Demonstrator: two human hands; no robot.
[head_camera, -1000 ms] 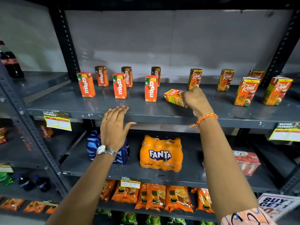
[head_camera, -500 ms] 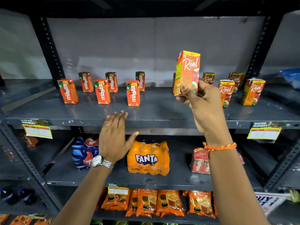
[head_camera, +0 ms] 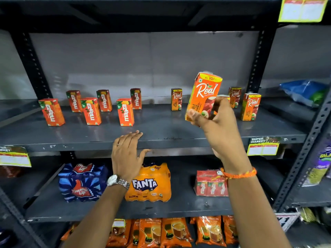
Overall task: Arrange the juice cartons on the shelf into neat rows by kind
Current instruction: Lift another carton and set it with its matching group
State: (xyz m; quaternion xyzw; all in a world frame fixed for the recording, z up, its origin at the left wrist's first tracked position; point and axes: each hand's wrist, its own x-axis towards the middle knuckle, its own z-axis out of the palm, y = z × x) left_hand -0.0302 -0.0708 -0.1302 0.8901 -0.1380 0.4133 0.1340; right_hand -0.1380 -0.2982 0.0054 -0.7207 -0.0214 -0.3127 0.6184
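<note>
held carton: Real apple carton (head_camera: 204, 97), lifted clear above the right half of the shelf (head_camera: 161, 129), tilted a bit, label facing out, probably so its kind can be read.
right hand (head_camera: 217, 120): fingers closed round the carton's lower part, thumb on the front bottom corner.
left hand (head_camera: 128, 153): fingers spread flat, holding nothing, resting on the shelf's front edge, likely for balance.
Real group (head_camera: 250, 107): upright toward the shelf's right end, loosely spaced; one partly hidden.
Maaza group (head_camera: 125, 112): six upright on the left half, two staggered rows.
judgement: carton belongs with the right-end group.
</note>
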